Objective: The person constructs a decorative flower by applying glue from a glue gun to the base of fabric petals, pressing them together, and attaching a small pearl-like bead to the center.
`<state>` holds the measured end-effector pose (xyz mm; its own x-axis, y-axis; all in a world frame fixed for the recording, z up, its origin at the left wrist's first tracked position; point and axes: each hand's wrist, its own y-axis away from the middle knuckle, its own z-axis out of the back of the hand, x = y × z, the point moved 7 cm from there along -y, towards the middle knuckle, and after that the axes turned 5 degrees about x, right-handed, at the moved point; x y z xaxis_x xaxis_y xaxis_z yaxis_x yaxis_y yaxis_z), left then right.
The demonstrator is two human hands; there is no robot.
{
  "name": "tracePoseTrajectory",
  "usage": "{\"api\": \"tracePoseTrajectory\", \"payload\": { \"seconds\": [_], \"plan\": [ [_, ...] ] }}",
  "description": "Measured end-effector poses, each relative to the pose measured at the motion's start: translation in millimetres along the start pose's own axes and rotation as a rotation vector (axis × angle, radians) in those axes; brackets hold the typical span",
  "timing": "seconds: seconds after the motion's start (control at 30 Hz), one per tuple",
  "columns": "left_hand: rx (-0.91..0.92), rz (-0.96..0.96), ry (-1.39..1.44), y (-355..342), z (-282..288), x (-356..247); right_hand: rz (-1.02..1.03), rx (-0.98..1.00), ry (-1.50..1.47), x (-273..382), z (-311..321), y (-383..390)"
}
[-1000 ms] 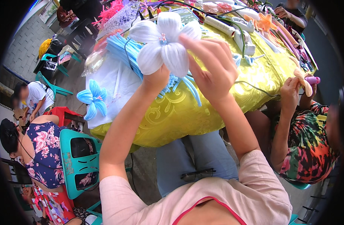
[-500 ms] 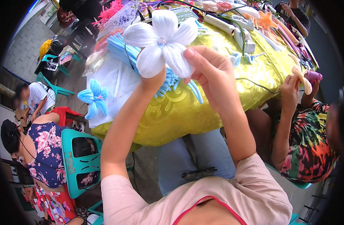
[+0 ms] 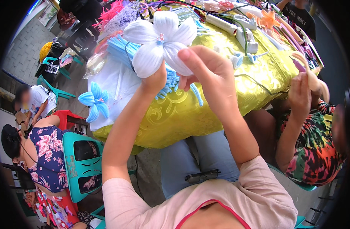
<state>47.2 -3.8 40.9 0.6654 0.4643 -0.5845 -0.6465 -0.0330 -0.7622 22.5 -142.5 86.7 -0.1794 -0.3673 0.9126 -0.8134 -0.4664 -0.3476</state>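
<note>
1. The white flower (image 3: 160, 42) was up in the air over the near part of the tabletop (image 3: 171, 128), between the two hands. Its open face, with a little pink and blue middle, looked up at the person, which seemed a good way to see every petal.

2. The right hand (image 3: 211, 70) was pinched on the lower right petal. Its thumb lay on top of the petal, and the other fingers were curled under. A pinch like that would likely keep a soft petal steady without squashing the rest.

3. The left hand (image 3: 155, 81) was under the flower, near the lower petals. The petals hid its fingers, so I could not tell how tightly they were closed or on what part. Being below, it left the flower's face easy to see.

4. The two hands were near each other but apart.

5. Behind the left hand lay a bundle of fuzzy blue sticks (image 3: 123, 49), all side by side, perhaps so they were easy to reach.

6. Farther left, a blue flower (image 3: 94, 100) lay at the edge of a white sheet (image 3: 112, 86), well apart from the hands. That spot probably kept it from getting bumped.

7. Across the yellow cloth, an orange flower (image 3: 269, 19) lay among other craft things. On the right, another person's hand (image 3: 300, 93) was raised beside the tabletop.
</note>
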Motion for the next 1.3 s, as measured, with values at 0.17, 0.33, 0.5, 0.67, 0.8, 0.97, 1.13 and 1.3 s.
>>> {"api": "tracePoseTrajectory", "payload": {
  "seconds": [0.17,0.33,0.5,0.67,0.8,0.97,1.13,1.3],
  "plan": [
    [-0.018,-0.006,0.321,-10,-4,-31,-0.017,0.033,-0.027,-7,0,-4],
    [0.0,0.053,0.338,-8,-2,-20,-0.003,0.023,-0.044,-8,-1,-7],
    [-0.044,-0.002,-0.037,-2,6,-10,-0.039,0.024,-0.029,-6,-2,-8],
    [-0.148,-0.089,0.328,2,6,-2,0.843,-0.232,0.981,57,15,-2],
    [-0.003,-0.093,0.914,2,-4,3,1.22,0.028,1.196,62,6,-11],
    [0.053,-0.157,0.699,3,-5,-7,1.138,0.098,1.065,57,9,-11],
    [0.122,-0.179,0.491,1,-5,-18,1.086,0.045,0.981,58,10,-8],
    [0.118,-0.142,0.239,-6,-10,-8,0.878,-0.024,0.852,61,12,-8]
  ]
}}
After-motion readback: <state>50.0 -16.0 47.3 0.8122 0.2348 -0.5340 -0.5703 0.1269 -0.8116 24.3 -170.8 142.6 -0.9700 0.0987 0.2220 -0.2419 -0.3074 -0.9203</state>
